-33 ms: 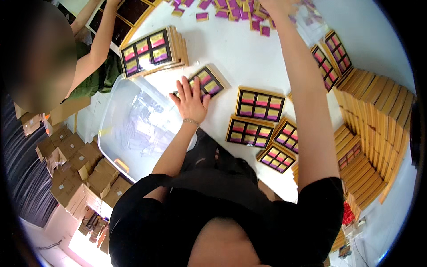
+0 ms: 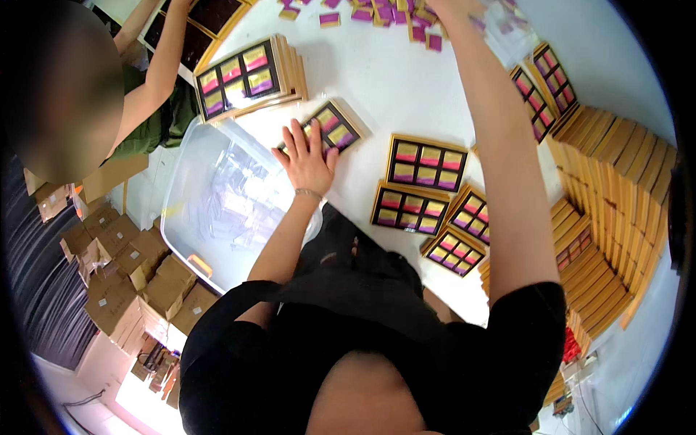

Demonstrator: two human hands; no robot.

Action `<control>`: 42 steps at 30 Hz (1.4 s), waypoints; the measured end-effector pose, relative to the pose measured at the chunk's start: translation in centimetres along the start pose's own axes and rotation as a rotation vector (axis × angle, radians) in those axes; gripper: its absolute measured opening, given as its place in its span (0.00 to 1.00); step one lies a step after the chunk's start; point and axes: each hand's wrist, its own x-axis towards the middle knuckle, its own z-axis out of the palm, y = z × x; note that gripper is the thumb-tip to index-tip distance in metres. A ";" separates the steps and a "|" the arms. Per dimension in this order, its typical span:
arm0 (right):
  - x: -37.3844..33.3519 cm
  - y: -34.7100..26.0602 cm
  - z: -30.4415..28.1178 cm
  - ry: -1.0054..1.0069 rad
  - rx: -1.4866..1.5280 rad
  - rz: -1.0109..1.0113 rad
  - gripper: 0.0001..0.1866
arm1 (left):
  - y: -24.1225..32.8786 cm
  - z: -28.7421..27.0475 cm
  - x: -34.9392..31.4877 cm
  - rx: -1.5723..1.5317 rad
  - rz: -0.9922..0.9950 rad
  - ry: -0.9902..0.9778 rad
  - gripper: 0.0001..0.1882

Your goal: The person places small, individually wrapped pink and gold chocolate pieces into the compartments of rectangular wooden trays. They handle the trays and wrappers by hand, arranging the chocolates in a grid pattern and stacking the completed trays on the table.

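My left hand [image 2: 312,163] rests on a black, gold-edged box [image 2: 335,130] on the table, its fingers stretched out over the lower left part. Pink, purple and gold packets show in the box's compartments beside the fingers. Far off at the top edge, my right hand [image 2: 447,7] reaches to a loose pile of small purple and gold packets [image 2: 384,13]. The frame cuts off its fingers, so what they hold is hidden. Between my arms lie several filled boxes, among them an upper one [image 2: 426,165] and one below it [image 2: 409,208].
Left of my left arm stands a clear plastic tub [image 2: 185,239] with transparent pieces inside. A stack of filled boxes [image 2: 243,80] stands behind it. Tall rows of stacked boxes [image 2: 609,196] line the right side. A co-worker's arm [image 2: 163,80] is at far left, above cardboard cartons [image 2: 119,290].
The view has shifted slightly. My left hand and the box under it sit a little farther left; my right hand stays at the packet pile.
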 end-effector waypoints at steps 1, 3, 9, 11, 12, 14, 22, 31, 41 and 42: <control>0.1 0.0 0.7 -0.120 -0.010 0.012 0.62 | -1.1 0.1 -0.1 -0.005 0.008 0.011 0.35; 0.0 -1.5 0.7 -0.123 -0.108 0.032 0.62 | -3.2 0.0 -0.2 0.005 0.044 0.043 0.33; 1.4 4.2 -2.9 0.048 0.426 -0.070 0.63 | 0.9 -0.2 -0.1 -0.524 0.543 -0.123 0.37; -3.4 6.5 -6.3 -0.016 0.930 -0.196 0.64 | 5.7 -1.7 0.6 -0.765 0.656 -0.216 0.43; -5.8 8.6 -8.7 -0.088 0.809 -0.375 0.60 | 7.2 -1.7 1.2 -0.797 0.669 -0.295 0.46; -10.7 11.7 -11.3 -0.255 0.732 -0.558 0.56 | 7.9 -1.1 1.8 -0.771 0.696 -0.366 0.51; -20.9 19.1 -14.9 -0.568 0.483 -0.781 0.57 | 7.9 -0.4 4.6 -0.521 0.930 -0.458 0.59; -20.3 17.7 -13.5 -0.635 0.502 -0.996 0.55 | 7.0 -1.2 8.7 -0.314 0.987 -0.442 0.59; -21.8 14.3 -11.3 -0.649 0.393 -0.972 0.55 | 4.5 -0.3 10.6 -1.133 0.458 -0.745 0.54; -21.9 14.1 -11.0 -0.648 0.385 -0.967 0.55 | 5.0 0.6 9.2 -1.462 0.290 -0.784 0.50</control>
